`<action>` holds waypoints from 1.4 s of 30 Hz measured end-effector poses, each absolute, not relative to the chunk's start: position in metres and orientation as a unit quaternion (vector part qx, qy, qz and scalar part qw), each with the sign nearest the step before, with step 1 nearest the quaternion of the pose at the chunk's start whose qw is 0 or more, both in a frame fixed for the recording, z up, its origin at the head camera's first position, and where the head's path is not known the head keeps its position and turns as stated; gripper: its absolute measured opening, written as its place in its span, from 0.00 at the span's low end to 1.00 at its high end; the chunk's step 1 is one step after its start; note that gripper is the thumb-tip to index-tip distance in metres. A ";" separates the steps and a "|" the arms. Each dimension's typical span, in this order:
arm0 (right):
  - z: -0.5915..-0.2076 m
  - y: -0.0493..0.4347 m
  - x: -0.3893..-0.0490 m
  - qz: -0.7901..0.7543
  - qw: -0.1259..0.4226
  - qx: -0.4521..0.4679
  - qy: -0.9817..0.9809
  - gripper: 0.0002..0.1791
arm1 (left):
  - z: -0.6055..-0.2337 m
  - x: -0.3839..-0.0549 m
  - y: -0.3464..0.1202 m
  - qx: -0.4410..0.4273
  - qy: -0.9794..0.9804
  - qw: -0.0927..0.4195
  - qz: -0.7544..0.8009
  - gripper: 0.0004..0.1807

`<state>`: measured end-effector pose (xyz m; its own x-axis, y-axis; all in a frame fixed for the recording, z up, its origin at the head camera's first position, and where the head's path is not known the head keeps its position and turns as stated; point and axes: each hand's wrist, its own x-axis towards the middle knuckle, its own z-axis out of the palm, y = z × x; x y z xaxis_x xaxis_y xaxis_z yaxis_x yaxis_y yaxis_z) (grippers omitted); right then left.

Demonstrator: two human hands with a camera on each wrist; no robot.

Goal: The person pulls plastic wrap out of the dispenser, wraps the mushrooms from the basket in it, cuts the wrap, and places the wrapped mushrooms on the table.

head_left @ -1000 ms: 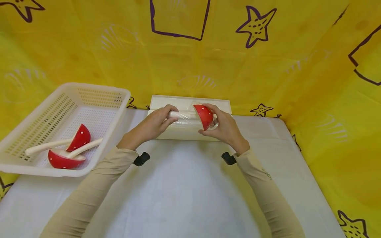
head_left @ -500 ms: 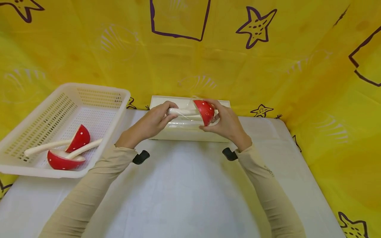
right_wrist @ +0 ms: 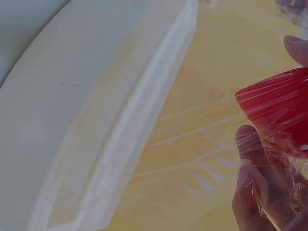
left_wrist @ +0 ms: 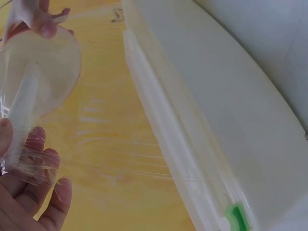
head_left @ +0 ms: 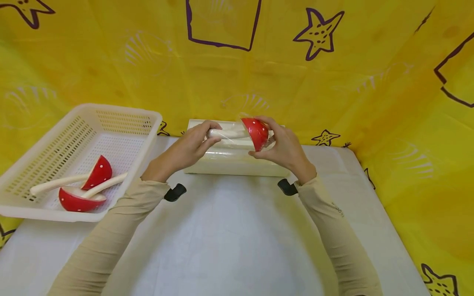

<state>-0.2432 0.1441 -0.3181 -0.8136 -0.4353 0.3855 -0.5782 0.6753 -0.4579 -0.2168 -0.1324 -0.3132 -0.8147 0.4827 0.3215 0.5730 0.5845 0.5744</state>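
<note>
Both hands hold a ladle point(head_left: 256, 134) with a red, white-dotted bowl and a white handle, above the cling film dispenser point(head_left: 237, 167). My left hand point(head_left: 188, 146) pinches the handle's end, with cling film point(left_wrist: 38, 168) bunched over its fingers in the left wrist view. My right hand point(head_left: 286, 149) grips the bowl from the right; the right wrist view shows crinkled film over the bowl point(right_wrist: 284, 101) and fingers. Thin film stretches from the ladle to the dispenser's edge. In the left wrist view a green piece point(left_wrist: 237, 217) sits at the dispenser's end.
A white perforated basket point(head_left: 146, 156) stands at the left, holding two more ladles point(head_left: 82, 199) of the same red and white kind. Yellow patterned cloth point(head_left: 237, 70) hangs behind the dispenser and along the right side of the white table point(head_left: 229, 238).
Both hands have lifted the ladle up and slightly away from the dispenser, keeping their hold on it. More of the dispenser's top shows below it. The basket has stayed put.
</note>
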 end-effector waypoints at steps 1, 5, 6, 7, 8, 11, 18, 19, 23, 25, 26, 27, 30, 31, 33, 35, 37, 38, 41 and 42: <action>-0.317 0.144 -0.243 0.290 0.125 0.279 -0.907 0.48 | -0.313 -0.217 -0.132 -0.298 -0.887 0.065 -0.346 0.17; -0.315 0.144 -0.244 0.290 0.131 0.281 -0.905 0.47 | -0.311 -0.217 -0.133 -0.299 -0.886 0.066 -0.347 0.17; -0.315 0.144 -0.244 0.291 0.132 0.282 -0.905 0.47 | -0.310 -0.217 -0.133 -0.299 -0.886 0.066 -0.347 0.18; -0.314 0.144 -0.244 0.291 0.133 0.282 -0.904 0.47 | -0.309 -0.217 -0.133 -0.298 -0.886 0.067 -0.348 0.18; -0.313 0.144 -0.244 0.291 0.134 0.283 -0.904 0.47 | -0.309 -0.217 -0.133 -0.298 -0.886 0.067 -0.348 0.18; -0.312 0.144 -0.244 0.294 0.134 0.284 -0.903 0.47 | -0.307 -0.217 -0.133 -0.297 -0.886 0.067 -0.350 0.18; -0.308 0.145 -0.243 0.296 0.138 0.285 -0.901 0.47 | -0.303 -0.216 -0.132 -0.289 -0.888 0.064 -0.352 0.18; -0.308 0.145 -0.243 0.296 0.138 0.285 -0.901 0.47 | -0.303 -0.215 -0.132 -0.288 -0.887 0.064 -0.354 0.19; -0.304 0.145 -0.242 0.297 0.137 0.283 -0.902 0.47 | -0.300 -0.214 -0.132 -0.289 -0.885 0.067 -0.359 0.18; -0.301 0.145 -0.242 0.298 0.139 0.283 -0.901 0.47 | -0.299 -0.214 -0.132 -0.291 -0.884 0.071 -0.358 0.18; -0.300 0.145 -0.242 0.298 0.141 0.283 -0.901 0.47 | -0.298 -0.214 -0.132 -0.292 -0.884 0.073 -0.357 0.18; -0.299 0.145 -0.242 0.298 0.142 0.283 -0.901 0.47 | -0.298 -0.213 -0.132 -0.293 -0.884 0.077 -0.356 0.18; -0.297 0.144 -0.242 0.300 0.146 0.285 -0.899 0.47 | -0.296 -0.213 -0.132 -0.297 -0.884 0.089 -0.350 0.18; -0.296 0.144 -0.242 0.300 0.148 0.285 -0.898 0.47 | -0.296 -0.213 -0.132 -0.298 -0.884 0.092 -0.349 0.18; -0.294 0.144 -0.242 0.301 0.149 0.286 -0.898 0.47 | -0.295 -0.212 -0.132 -0.302 -0.882 0.100 -0.348 0.18; -0.293 0.144 -0.242 0.302 0.151 0.287 -0.896 0.47 | -0.293 -0.212 -0.132 -0.304 -0.880 0.105 -0.349 0.18; -0.290 0.144 -0.241 0.301 0.153 0.287 -0.896 0.47 | -0.292 -0.212 -0.132 -0.305 -0.878 0.107 -0.352 0.17; -0.289 0.144 -0.241 0.301 0.154 0.288 -0.896 0.47 | -0.291 -0.212 -0.132 -0.304 -0.878 0.107 -0.353 0.17; -0.285 0.144 -0.241 0.301 0.155 0.288 -0.896 0.48 | -0.288 -0.211 -0.131 -0.301 -0.878 0.108 -0.357 0.17; -0.284 0.145 -0.240 0.302 0.156 0.288 -0.896 0.48 | -0.286 -0.210 -0.131 -0.300 -0.877 0.110 -0.358 0.17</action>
